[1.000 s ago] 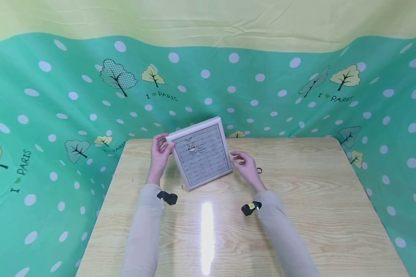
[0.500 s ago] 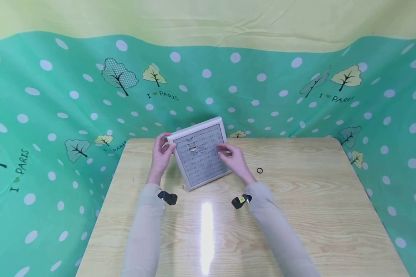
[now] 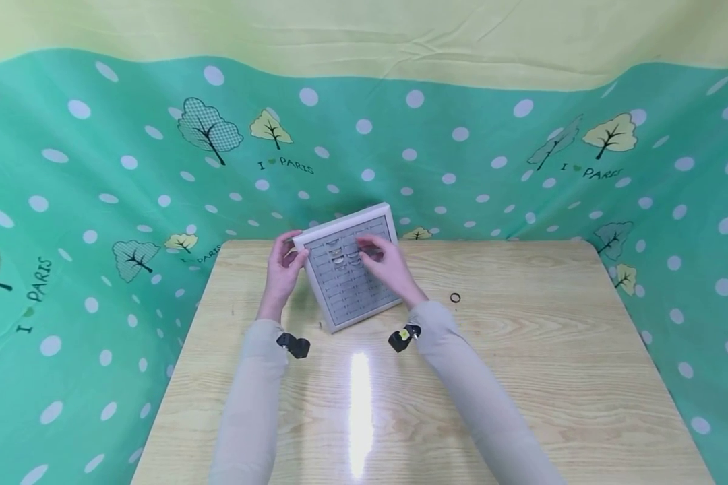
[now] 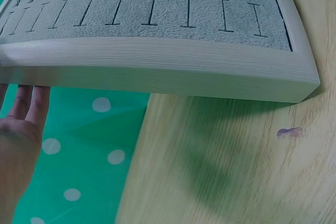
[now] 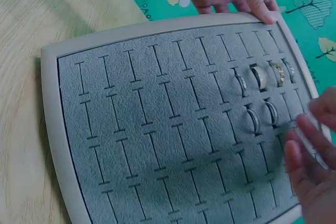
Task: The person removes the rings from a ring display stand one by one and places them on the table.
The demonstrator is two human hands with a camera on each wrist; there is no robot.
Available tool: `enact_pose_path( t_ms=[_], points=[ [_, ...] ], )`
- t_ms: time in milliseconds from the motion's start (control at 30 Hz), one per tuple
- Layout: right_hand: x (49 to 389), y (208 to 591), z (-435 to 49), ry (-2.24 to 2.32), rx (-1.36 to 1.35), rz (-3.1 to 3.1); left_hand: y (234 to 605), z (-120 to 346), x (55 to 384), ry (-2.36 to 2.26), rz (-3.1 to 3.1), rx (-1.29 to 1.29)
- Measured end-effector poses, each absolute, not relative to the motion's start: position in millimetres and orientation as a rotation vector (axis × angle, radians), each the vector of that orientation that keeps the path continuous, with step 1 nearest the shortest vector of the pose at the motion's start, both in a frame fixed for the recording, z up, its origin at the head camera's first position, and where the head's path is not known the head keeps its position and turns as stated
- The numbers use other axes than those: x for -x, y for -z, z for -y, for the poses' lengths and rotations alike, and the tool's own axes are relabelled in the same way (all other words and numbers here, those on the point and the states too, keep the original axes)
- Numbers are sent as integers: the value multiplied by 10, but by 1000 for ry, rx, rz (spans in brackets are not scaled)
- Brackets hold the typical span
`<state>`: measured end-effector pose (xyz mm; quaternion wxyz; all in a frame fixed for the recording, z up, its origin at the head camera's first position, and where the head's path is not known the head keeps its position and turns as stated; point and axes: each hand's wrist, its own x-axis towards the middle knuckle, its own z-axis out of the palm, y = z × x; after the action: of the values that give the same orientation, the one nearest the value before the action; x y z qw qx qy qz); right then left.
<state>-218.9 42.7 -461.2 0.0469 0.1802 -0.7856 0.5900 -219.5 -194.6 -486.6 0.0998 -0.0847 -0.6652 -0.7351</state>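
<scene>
My ring display tray (image 3: 354, 293) sits at the far middle of the bench (image 3: 522, 377), askew, far edge raised, near edge looking to rest on the wood. Frame (image 5: 52, 98) pale and square-edged; probably stiff and fairly light, its smooth finish perhaps a little slippery under a thumb. Insert (image 5: 149, 95) grey, slotted, felt-like; I'd expect it soft, giving under pressure. Best hold: the frame's outer side, well off the slots, where my left hand (image 3: 282, 266) has it pinched, thumb on the front by the far left corner, fingers behind. Six rings (image 5: 259, 77) seated in the slots, four in one row, two in the next; small, hard, likely slick, so each wants a fingertip pinch on the exposed arc. My right hand (image 3: 391, 266) hovers over the far rows, just beside the rings, fingers half bent, thumb near forefinger; cannot tell if anything is between them. Against half a second ago: right hand was over the tray's right side, now farther left and slightly farther off. Left hand and tray about the same. Dark ring (image 3: 455, 302) on the bench, right of the tray, unmoved.
</scene>
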Motion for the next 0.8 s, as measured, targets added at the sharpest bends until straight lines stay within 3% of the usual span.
enact_pose_path(
  t_ms=[800],
  points=[
    [2327, 4629, 33, -1408, -617, 2330, 4859, 1940, 2185, 2181, 1943, 261]
  ],
)
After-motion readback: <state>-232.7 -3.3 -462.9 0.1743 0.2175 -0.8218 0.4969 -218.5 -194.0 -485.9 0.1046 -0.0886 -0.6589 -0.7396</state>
